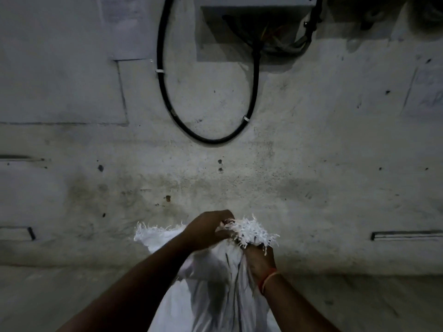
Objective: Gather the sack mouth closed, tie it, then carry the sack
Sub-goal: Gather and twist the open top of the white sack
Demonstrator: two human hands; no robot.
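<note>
A white woven sack (213, 295) stands upright in front of me, low in the middle of the view. Its frayed mouth (251, 230) is bunched together on the right, while a loose corner (153, 234) still sticks out to the left. My left hand (208, 230) is closed on the bunched fabric from above. My right hand (260, 261), with an orange thread around the wrist, grips the sack's neck just below the frayed edge. No string or tie is visible.
A stained grey concrete wall (311, 152) rises directly behind the sack. A black cable (215, 140) loops down it from a grey wall box (254, 32) at the top. The floor (60, 295) beside the sack is dim.
</note>
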